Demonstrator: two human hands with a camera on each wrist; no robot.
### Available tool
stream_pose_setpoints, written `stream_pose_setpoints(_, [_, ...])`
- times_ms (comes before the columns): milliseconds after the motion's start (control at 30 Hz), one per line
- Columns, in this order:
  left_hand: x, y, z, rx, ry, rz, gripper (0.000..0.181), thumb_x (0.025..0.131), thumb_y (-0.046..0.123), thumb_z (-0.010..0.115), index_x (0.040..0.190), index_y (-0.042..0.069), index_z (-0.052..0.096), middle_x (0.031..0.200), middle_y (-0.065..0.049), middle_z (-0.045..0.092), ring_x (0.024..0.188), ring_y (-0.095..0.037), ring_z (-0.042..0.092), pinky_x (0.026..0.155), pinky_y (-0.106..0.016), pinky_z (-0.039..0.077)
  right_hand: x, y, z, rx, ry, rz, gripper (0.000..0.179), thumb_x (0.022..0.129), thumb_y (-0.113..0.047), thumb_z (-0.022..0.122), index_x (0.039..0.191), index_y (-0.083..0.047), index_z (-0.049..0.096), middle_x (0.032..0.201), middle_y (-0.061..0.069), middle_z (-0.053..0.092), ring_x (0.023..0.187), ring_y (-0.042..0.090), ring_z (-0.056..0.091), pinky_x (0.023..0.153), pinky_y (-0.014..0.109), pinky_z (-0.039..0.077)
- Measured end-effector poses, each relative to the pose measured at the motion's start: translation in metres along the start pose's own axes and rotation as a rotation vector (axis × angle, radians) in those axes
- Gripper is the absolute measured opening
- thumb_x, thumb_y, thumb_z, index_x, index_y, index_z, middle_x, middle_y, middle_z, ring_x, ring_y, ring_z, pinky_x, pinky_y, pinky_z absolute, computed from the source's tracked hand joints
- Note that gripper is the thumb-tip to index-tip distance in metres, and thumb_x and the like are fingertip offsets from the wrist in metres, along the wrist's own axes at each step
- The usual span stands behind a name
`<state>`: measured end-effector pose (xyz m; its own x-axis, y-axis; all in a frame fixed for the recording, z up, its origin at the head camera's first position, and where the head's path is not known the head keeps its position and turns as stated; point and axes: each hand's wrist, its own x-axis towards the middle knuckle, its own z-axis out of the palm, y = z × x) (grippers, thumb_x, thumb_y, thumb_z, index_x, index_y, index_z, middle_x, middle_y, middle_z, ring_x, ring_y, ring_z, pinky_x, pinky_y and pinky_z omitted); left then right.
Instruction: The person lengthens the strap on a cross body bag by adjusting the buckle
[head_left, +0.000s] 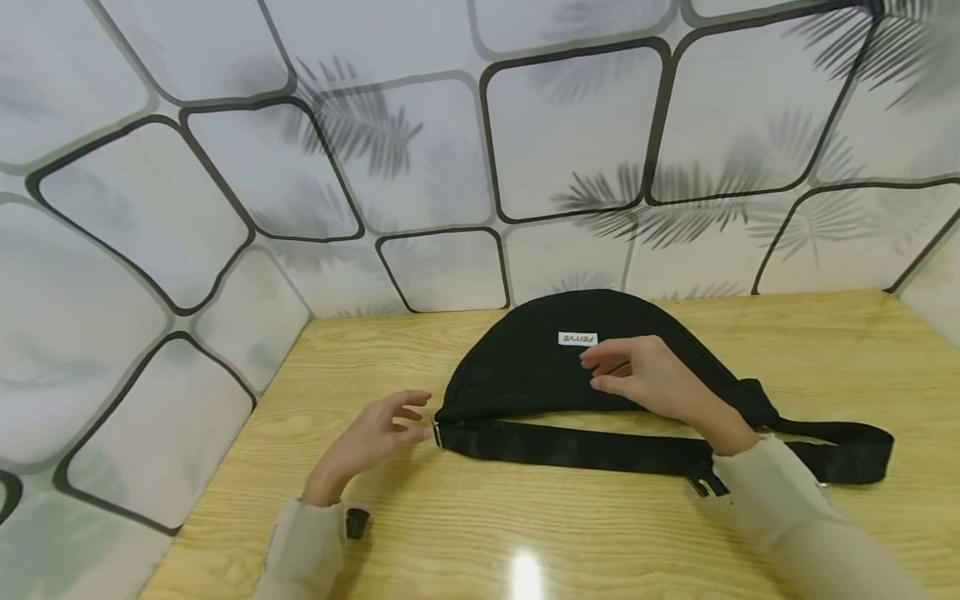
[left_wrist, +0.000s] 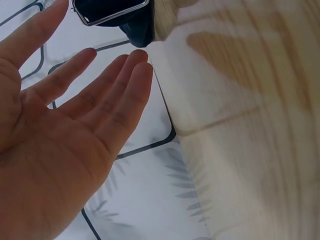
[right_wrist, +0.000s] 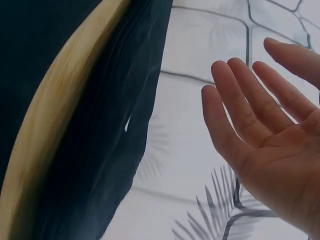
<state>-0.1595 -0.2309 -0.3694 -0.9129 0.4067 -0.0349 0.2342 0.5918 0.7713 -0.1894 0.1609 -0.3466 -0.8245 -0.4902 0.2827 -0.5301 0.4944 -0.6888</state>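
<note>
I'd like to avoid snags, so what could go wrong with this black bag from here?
The right sleeve crosses over the strap in the head view, so a low sweep might drag it. The left hand is beside the metal buckle without gripping it, so a hasty grab could miss. The strap's looped right end might twist if pulled.

The bag point(head_left: 510, 375) lies on the table point(head_left: 450, 533) by its back edge, with the wall point(head_left: 570, 142) behind. A tag point(head_left: 577, 339) sits on the bag. The strap point(head_left: 562, 444) lies in front of the bag and loops out toward the right edge. A clip point(head_left: 705, 485) is just in front of the strap. The left hand point(head_left: 375, 437) is left of the bag, maybe touching the ring point(head_left: 438, 434) there; it's hard to tell. The right hand point(head_left: 647, 375) is over the bag.
</note>
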Motion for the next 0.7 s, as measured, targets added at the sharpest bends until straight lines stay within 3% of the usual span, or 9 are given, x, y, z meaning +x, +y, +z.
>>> stream_pose_setpoints(433, [0.009, -0.001, 0.003, -0.029, -0.020, 0.017, 0.051, 0.098, 0.013, 0.070, 0.141, -0.007, 0.052, 0.132, -0.027, 0.059, 0.114, -0.040, 0.063, 0.091, -0.049, 0.053, 0.021, -0.014, 0.029, 0.108, -0.113, -0.045, 0.024, 0.090, 0.002, 0.073, 0.114, 0.008, 0.071, 0.103, 0.016, 0.073, 0.087, 0.020, 0.071, 0.074, 0.031, 0.057])
stream_pose_setpoints(700, [0.008, -0.006, 0.007, -0.054, -0.031, 0.020, 0.046, 0.097, 0.008, 0.070, 0.136, -0.010, 0.055, 0.125, -0.027, 0.063, 0.109, -0.040, 0.065, 0.087, -0.044, 0.055, 0.033, -0.018, 0.056, 0.146, -0.194, -0.082, 0.017, 0.090, 0.002, 0.074, 0.107, 0.006, 0.073, 0.097, 0.012, 0.073, 0.079, 0.015, 0.068, 0.069, 0.029, 0.055])
